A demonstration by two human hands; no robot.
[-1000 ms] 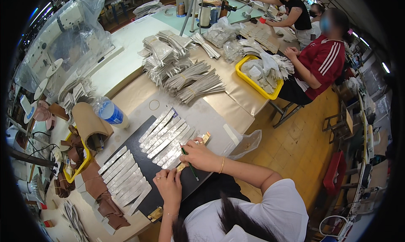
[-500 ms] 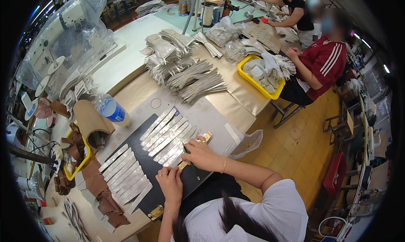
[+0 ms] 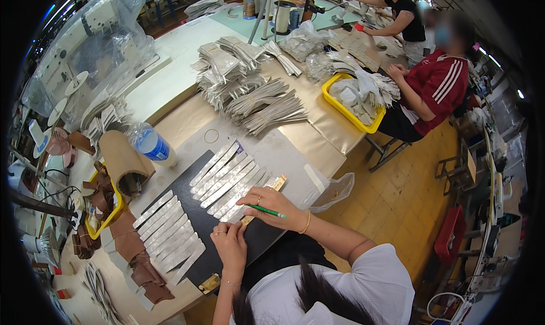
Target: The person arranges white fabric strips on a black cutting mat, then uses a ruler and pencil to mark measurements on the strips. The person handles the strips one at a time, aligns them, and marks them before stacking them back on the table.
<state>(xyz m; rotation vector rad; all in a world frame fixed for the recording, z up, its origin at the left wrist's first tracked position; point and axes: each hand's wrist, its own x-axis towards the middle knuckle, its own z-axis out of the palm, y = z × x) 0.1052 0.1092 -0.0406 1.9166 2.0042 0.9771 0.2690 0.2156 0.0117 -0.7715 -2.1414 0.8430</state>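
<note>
Silvery flat strips [image 3: 227,181], probably mid-marking: our right hand [image 3: 273,201] grips a slim green pencil [image 3: 267,211], left hand [image 3: 230,244] can't tell; next needs steadiness.

The worktable [image 3: 325,136] bears grey bundles [image 3: 275,113] and a dark board [image 3: 196,210] under silvery strips [image 3: 165,232].

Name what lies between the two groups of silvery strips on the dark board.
In the head view, nothing lies between the left group and right group: just a bare band of dark board.
</note>
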